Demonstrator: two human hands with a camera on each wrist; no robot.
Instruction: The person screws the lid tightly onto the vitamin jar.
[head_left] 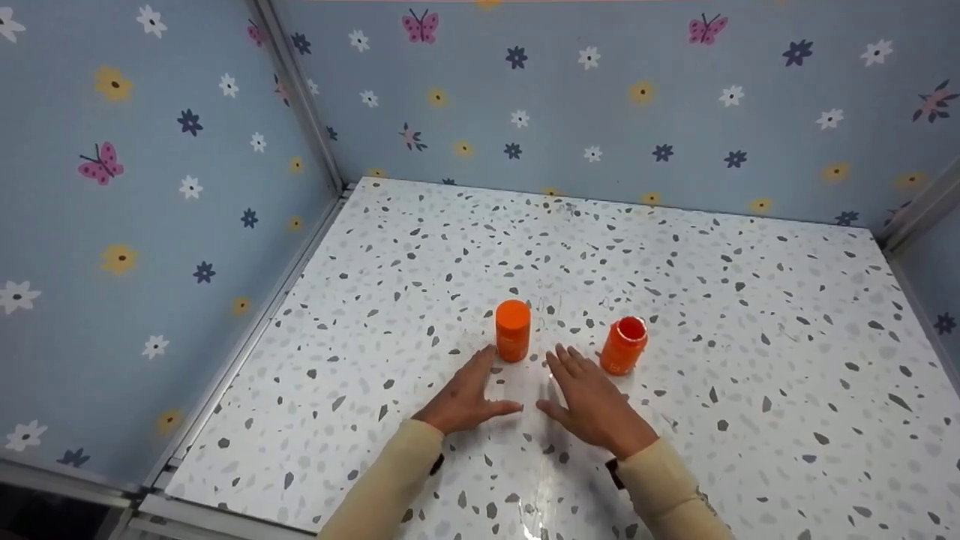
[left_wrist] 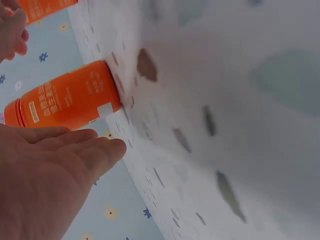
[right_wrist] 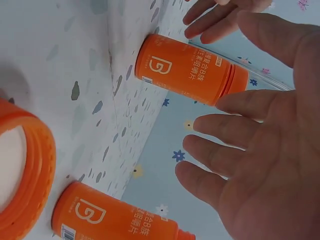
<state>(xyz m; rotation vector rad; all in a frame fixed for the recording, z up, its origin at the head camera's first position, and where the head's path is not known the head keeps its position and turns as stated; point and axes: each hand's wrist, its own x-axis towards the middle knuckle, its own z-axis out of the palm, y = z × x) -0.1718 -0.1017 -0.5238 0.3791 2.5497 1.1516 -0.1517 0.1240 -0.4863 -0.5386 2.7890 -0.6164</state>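
- Left grip [head_left: 466,395] spread; capped orange plastic cylindrical bottle [head_left: 513,331], its 1 o'clock.
- Right grip [head_left: 596,409] spread; uncapped orange plastic cylindrical bottle [head_left: 622,351], its 1 o'clock.
- Probably best grasped low, upright.

Ahead of me, a capped orange bottle [head_left: 513,334], upright, pale-lettered, to its right an uncapped orange bottle [head_left: 622,354], upright, a loose orange cap [right_wrist: 41,155] nearer me, inside showing

Flowered blue panels [head_left: 555,90] and metal posts [head_left: 300,90] border a speckled tabletop [head_left: 750,322].
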